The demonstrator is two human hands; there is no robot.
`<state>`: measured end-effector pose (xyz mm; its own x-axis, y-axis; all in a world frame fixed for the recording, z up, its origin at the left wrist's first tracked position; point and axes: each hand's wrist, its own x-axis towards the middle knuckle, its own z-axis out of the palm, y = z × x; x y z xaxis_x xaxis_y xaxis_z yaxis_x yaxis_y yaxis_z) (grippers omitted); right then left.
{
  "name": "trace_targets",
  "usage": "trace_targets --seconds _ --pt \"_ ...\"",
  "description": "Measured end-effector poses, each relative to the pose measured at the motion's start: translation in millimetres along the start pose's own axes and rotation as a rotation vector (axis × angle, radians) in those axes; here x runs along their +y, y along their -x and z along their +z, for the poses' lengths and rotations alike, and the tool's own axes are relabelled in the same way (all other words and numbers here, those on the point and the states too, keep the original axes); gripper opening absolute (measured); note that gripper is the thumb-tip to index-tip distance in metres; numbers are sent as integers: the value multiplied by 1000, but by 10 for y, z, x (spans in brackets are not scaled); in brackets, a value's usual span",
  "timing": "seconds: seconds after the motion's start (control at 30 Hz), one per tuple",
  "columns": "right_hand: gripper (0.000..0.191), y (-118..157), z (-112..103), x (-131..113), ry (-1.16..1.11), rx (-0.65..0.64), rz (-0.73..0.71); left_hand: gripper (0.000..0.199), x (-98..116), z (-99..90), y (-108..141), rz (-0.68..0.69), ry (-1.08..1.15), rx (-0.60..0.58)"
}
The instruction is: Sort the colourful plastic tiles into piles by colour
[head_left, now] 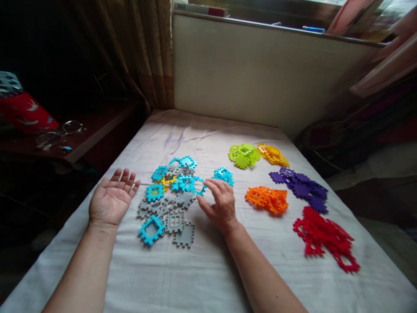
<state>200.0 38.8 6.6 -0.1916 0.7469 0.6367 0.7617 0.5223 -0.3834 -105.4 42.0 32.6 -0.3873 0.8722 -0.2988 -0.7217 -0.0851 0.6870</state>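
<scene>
My left hand (112, 198) rests palm up at the left of a mixed pile, fingers apart and nothing in it. At the pile's right edge, my right hand (220, 202) has thumb and forefinger on either side of a blue frame-shaped interlocking tile (199, 186). Around that tile lie more notched plastic tiles: a blue square tile (155, 191), a blue open-centred tile (151, 230), grey tiles (175, 221) and a yellow tile (168, 179). Just beyond my right fingers sits a small stack of blue tiles (224, 174), partly hidden by the hand.
Single-colour heaps lie to the right: lime green tiles (244, 155), yellow tiles (273, 154), orange tiles (267, 200), purple tiles (301, 189) and red tiles (325, 237). All rest on a pale sheet (208, 269). Eyeglasses (72, 127) lie on a dark side table (94, 134) at left.
</scene>
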Motion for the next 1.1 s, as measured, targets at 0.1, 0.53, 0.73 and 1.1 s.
trace_targets --seconds 0.1,0.53,0.73,1.1 --pt "30 -58 -122 336 221 119 153 18 -4 -4 -7 11 -15 -2" --pt "27 15 -251 730 485 74 331 25 -3 65 38 5 -33 35" --pt "21 -31 -163 340 250 -2 206 24 -5 28 17 -2 8 13" --pt "49 140 139 -846 -174 -418 -288 24 -21 -16 1 -14 53 -26"
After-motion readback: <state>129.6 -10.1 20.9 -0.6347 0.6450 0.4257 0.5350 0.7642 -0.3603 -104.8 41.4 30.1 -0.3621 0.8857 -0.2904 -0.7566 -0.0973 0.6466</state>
